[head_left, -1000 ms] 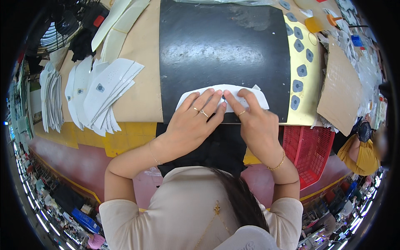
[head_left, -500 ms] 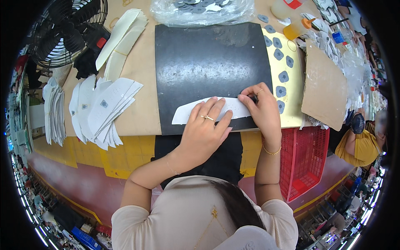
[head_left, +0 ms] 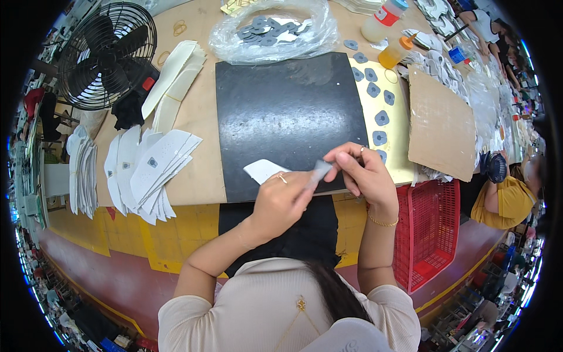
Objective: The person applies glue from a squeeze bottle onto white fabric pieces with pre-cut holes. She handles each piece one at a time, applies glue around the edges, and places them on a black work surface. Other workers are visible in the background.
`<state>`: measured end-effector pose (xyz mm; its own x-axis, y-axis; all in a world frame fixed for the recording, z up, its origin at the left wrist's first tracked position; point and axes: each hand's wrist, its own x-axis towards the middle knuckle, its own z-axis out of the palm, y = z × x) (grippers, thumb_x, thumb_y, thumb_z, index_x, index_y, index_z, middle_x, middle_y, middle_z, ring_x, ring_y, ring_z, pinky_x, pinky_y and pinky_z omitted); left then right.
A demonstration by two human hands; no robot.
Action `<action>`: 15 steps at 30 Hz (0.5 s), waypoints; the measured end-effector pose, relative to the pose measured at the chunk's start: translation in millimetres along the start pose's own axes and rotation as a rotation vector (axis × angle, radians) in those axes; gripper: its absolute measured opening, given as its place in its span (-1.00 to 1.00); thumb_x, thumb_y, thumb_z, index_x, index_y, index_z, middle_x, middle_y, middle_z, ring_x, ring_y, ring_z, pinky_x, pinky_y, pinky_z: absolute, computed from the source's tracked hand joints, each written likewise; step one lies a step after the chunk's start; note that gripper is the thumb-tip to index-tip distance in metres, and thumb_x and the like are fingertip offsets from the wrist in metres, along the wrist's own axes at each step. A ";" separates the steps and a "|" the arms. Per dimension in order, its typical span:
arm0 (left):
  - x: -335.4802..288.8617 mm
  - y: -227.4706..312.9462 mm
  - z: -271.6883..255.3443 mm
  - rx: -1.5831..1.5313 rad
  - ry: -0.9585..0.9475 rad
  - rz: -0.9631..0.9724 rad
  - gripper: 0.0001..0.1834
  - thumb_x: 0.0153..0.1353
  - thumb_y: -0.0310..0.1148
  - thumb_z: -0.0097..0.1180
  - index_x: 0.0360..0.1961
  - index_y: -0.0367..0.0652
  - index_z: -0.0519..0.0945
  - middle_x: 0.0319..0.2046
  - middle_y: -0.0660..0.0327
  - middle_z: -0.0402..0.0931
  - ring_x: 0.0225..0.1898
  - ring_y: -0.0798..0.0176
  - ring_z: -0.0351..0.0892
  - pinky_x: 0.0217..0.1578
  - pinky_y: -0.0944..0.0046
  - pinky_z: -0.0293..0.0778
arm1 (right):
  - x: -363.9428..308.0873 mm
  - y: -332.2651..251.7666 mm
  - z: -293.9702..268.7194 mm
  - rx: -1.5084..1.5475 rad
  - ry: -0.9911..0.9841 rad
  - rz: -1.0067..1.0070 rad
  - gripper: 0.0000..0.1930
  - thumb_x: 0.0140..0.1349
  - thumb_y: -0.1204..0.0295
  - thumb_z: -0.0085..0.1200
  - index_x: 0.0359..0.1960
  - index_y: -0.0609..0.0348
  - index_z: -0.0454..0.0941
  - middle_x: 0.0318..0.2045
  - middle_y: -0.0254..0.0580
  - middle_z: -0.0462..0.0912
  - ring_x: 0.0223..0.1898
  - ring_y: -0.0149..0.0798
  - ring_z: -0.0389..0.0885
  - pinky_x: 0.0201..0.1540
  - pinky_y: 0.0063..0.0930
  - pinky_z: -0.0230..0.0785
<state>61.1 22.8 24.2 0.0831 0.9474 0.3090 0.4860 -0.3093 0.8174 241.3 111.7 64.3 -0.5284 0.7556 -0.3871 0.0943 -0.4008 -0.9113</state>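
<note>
My left hand (head_left: 282, 200) is closed around a white cut piece (head_left: 263, 170), at the near edge of a black mat (head_left: 287, 111). One pointed end of the piece sticks out left of the hand over the mat. A pale, motion-blurred bit shows above my left fingertips; I cannot tell whether it is the piece's other end. Just to the right, my right hand (head_left: 368, 179) has its thumb and forefinger pinched beside that blurred bit. What they hold, if anything, is hidden. Several small dark grey patches (head_left: 382, 118) lie on a yellow sheet (head_left: 402, 141) right of the mat.
Bundled white pieces (head_left: 158, 167) and a black fan (head_left: 108, 56) are on the left. A plastic bag of grey patches (head_left: 272, 35) sits behind the mat. Two bottles (head_left: 392, 56), cardboard (head_left: 440, 123) and a red basket (head_left: 431, 234) are on the right. A person in yellow (head_left: 507, 202) is beyond.
The white piece lay flat under my spread left hand; now that hand has closed around it. My right hand has come nearer to my left fingertips. The whole view has shifted slightly.
</note>
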 end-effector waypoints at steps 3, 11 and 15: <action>10.8 22.9 -26.1 -0.521 -0.008 -0.501 -0.76 0.20 -0.39 0.14 -0.19 -0.35 0.60 -0.48 0.24 0.58 -0.44 0.48 0.50 -0.40 0.43 0.42 | -9.2 -0.9 8.3 -0.093 0.090 -0.233 -0.80 0.15 0.39 0.19 -0.28 0.27 0.57 -0.48 -0.41 0.49 -0.65 -0.70 0.21 -0.62 -0.79 0.02; 9.3 28.7 -41.4 -0.837 0.032 -0.552 -0.74 0.25 -0.35 0.10 -0.16 -0.35 0.57 -0.34 0.28 0.58 -0.32 0.52 0.48 -0.29 0.46 0.42 | -7.1 0.6 33.9 -0.209 0.157 -0.452 -0.87 0.03 0.52 0.27 -0.38 0.23 0.60 -0.40 -0.40 0.51 -0.61 -0.68 0.16 -0.57 -0.77 0.00; 11.2 30.9 -40.3 -0.877 0.034 -0.568 -0.71 0.30 -0.27 0.03 -0.19 -0.34 0.56 -0.36 0.26 0.57 -0.36 0.50 0.51 -0.32 0.46 0.44 | -9.9 -0.2 40.9 -0.347 0.187 -0.531 -0.89 0.01 0.52 0.27 -0.43 0.23 0.59 -0.45 -0.38 0.51 -0.63 -0.65 0.21 -0.59 -0.74 0.05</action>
<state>42.0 20.6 72.6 0.0084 0.9734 -0.2288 -0.3568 0.2167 0.9087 212.0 83.1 74.0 -0.4258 0.8942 0.1381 0.1444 0.2179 -0.9652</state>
